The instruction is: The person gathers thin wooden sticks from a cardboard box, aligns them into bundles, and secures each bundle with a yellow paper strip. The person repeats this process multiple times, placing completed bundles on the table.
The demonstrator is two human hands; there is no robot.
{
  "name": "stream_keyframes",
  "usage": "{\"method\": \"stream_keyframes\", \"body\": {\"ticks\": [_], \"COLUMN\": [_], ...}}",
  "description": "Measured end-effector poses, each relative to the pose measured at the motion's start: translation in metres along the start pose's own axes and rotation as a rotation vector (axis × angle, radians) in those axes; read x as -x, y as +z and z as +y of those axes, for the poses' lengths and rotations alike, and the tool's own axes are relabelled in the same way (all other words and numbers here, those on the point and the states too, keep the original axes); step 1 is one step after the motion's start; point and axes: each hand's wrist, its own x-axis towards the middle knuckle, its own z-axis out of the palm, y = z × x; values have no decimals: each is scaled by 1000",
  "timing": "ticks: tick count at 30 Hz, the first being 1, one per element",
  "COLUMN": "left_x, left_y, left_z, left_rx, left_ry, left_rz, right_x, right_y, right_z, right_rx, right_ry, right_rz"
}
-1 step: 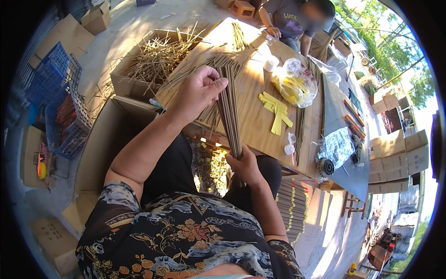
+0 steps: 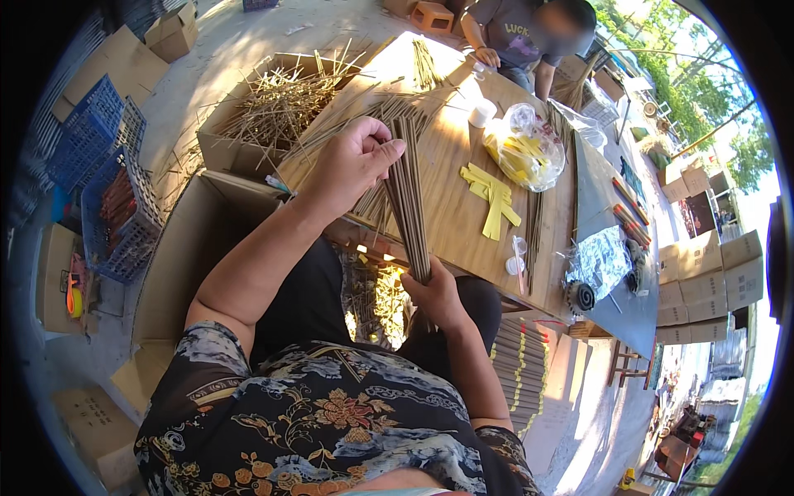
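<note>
My left hand (image 2: 351, 165) is closed around the upper end of a bundle of thin brown sticks (image 2: 411, 198). The bundle is held nearly upright over the near edge of a wooden table (image 2: 451, 223). My right hand (image 2: 434, 293) grips its lower end, just below the table edge and above my lap. More loose sticks (image 2: 389, 107) lie fanned out on the table behind the bundle. To the right of the bundle, yellow paper strips (image 2: 492, 198) lie flat on the wood.
An open cardboard box of loose sticks (image 2: 273, 107) stands left of the table, with blue crates (image 2: 99, 165) further left. On the table are a clear bag of yellow strips (image 2: 525, 149) and a white roll (image 2: 481, 112). Another person (image 2: 521, 41) sits at the far end. Banded stick bundles (image 2: 521, 364) lie at the lower right.
</note>
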Motion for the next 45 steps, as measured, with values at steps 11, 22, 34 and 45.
{"method": "stream_keyframes", "body": {"ticks": [11, 22, 34, 45], "left_x": [-3, -43, -66, -100], "left_y": [-15, -118, -262, -223], "left_z": [24, 80, 61, -93], "left_rx": [-69, 102, 284, -84], "left_ry": [-12, 281, 587, -102], "left_rz": [-106, 173, 610, 611], "right_x": [4, 0, -13, -17], "right_y": [-4, -8, -8, -7], "right_z": [-15, -16, -9, -17], "right_rx": [-87, -292, -503, -586], "right_ry": [30, 47, 79, 60], "right_rz": [-38, -111, -235, -222]}}
